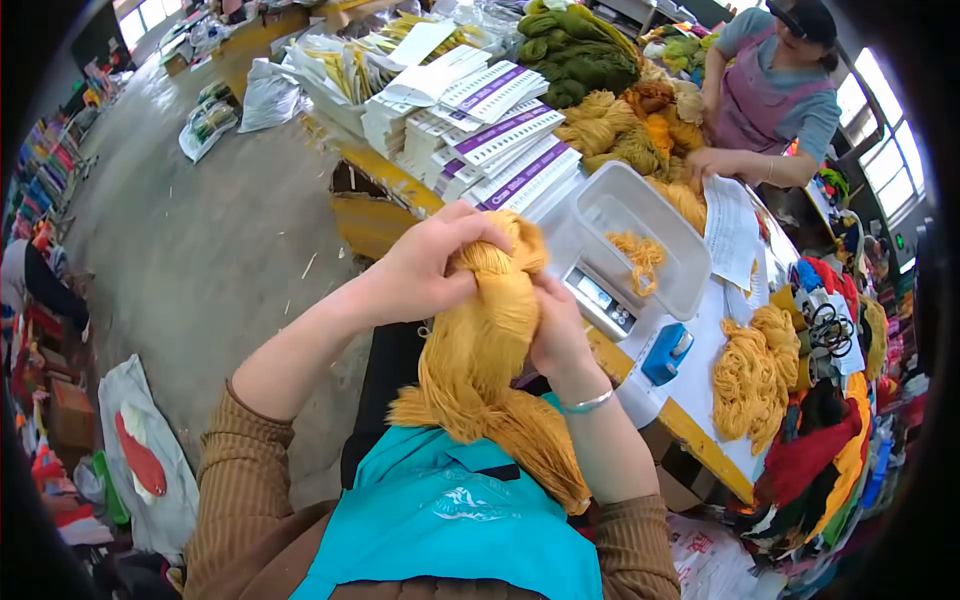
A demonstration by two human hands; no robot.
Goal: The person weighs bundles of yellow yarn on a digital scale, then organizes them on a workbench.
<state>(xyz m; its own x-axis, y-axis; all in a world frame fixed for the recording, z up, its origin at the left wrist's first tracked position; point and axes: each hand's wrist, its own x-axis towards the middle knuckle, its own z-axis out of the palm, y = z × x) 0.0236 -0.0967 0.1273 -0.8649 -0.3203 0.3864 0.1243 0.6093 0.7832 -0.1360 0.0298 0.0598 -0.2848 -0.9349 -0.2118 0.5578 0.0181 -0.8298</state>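
A thick hank of golden-yellow thread [485, 340] hangs in front of my chest, its lower end resting on my turquoise apron. My left hand [435, 262] is closed round the top of the hank from the left side. On the right side of the same hank, my right hand [562, 335] grips it, the fingers partly hidden behind the thread. Right of my hands, a clear plastic tub [685, 240] holds a few loose yellow strands [640, 258]. The tub is on a digital scale [600, 300] at the table edge.
Stacks of printed cards [510, 130] lie beyond my hands. Right of the scale are a blue object [667, 354], more yellow thread [752, 375] and black scissors [831, 325]. A co-worker [765, 95] stands across the table near a white sheet [732, 230] and piled hanks [635, 125].
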